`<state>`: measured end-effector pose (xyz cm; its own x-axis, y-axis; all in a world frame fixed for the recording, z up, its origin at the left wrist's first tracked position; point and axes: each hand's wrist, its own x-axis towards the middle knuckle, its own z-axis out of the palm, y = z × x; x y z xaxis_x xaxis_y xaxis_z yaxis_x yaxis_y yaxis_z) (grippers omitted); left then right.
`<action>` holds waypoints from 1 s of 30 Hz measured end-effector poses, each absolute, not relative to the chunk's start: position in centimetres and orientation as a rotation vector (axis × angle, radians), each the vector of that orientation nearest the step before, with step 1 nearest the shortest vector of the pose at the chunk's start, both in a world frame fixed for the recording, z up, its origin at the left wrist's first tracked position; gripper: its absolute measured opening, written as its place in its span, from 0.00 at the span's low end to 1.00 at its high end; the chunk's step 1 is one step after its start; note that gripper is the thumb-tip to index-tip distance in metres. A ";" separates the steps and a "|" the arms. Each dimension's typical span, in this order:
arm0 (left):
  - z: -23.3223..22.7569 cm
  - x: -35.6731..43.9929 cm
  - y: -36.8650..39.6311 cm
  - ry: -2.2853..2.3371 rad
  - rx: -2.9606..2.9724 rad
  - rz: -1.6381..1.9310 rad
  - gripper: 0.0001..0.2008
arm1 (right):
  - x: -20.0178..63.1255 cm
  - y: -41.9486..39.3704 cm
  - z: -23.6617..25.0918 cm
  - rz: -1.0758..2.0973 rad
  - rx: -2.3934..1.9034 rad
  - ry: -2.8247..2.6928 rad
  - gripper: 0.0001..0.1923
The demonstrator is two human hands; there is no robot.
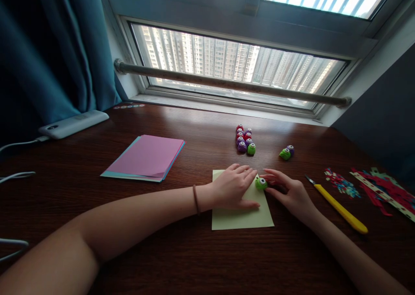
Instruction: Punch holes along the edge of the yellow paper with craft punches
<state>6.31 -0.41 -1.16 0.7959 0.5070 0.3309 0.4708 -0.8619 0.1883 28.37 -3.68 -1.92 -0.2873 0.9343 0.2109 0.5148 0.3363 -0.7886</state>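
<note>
My left hand [234, 186] lies flat on a pale yellow sheet of paper [241, 219], fingers outstretched and thumb apart. At the sheet's upper right edge sits a small green craft punch [260, 183] with a white button marked by a dark shape. The thumb and fingers of my right hand [289, 194] close on its right side; the fingertips are partly hidden. Beyond the paper stands a double row of small purple, red and green punches [241, 147]. A green punch [285, 153] and a purple punch [291, 150] stand together farther right.
A yellow-handled craft knife [340, 208] lies right of my right hand. Beyond it are a pile of tiny paper cutouts [342, 183] and red paper strips [389, 187]. Stacked coloured paper [149, 157] lies left. A white device [74, 124] with a cable lies by the curtain [65, 49].
</note>
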 end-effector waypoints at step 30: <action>-0.7 6.1 -0.4 0.465 2.852 0.627 0.34 | 26.6 -1.7 -1.2 0.648 -1.439 -1.598 0.14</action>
